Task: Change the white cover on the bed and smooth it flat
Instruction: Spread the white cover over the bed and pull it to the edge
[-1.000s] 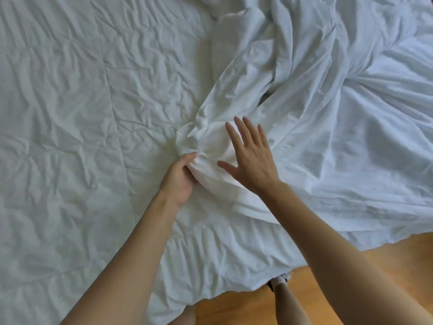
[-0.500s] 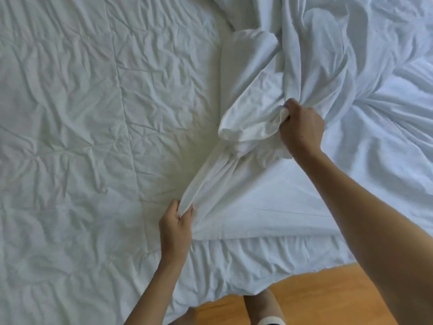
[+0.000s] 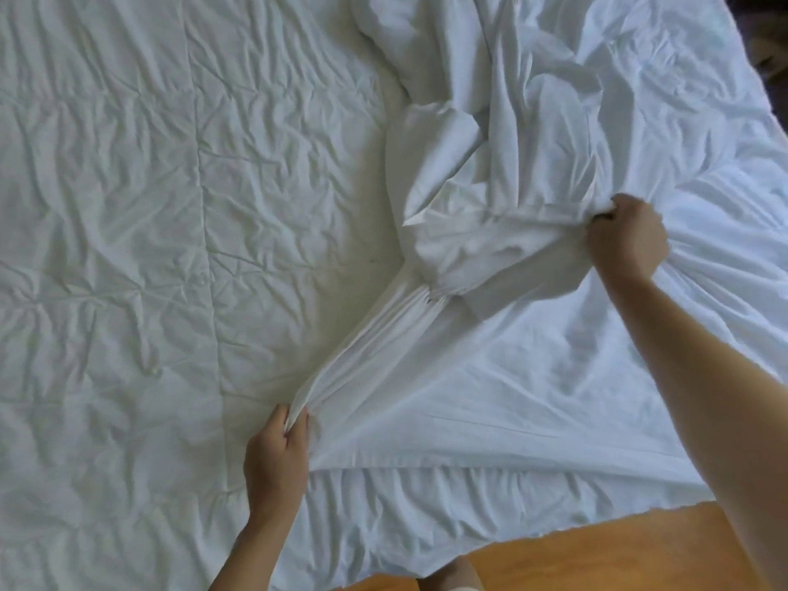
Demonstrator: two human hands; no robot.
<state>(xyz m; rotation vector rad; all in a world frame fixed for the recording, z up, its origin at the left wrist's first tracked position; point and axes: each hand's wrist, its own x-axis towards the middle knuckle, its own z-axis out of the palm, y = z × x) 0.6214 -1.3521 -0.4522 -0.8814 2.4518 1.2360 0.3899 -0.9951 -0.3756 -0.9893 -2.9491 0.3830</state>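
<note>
The thin, soft white cotton cover (image 3: 490,368), bunched on the wrinkled white quilted bed (image 3: 128,249), looks light and limp, so it seems best held by gathered folds, as the closed fingers of the left hand (image 3: 277,458) and right hand (image 3: 627,241) grip it.

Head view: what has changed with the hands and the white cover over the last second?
The right hand, first lying open on the white cover, closed on a bunch and pulled it rightward. The left hand drew its grip toward the near edge, stretching the fabric between them. The quilted bedding stayed put.
</note>
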